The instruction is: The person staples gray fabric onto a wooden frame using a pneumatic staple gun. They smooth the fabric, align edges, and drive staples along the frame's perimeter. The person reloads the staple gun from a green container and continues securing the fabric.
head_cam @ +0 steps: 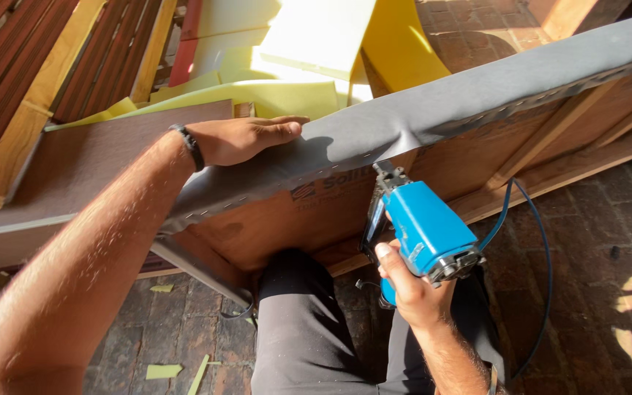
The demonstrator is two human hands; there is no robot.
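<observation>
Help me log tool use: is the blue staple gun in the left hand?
No, the right hand grips the blue staple gun, while the left hand lies flat on the grey fabric.

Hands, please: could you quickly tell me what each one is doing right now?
Left hand: open, flat on the grey fabric.
Right hand: closed around the blue stapler.

Upholstery workshop was indicated: yellow foam slabs (309, 44) stacked behind, grey fabric (433, 110) stapled over wooden frame (550, 146), brick floor (608, 241) littered with offcuts.
</observation>
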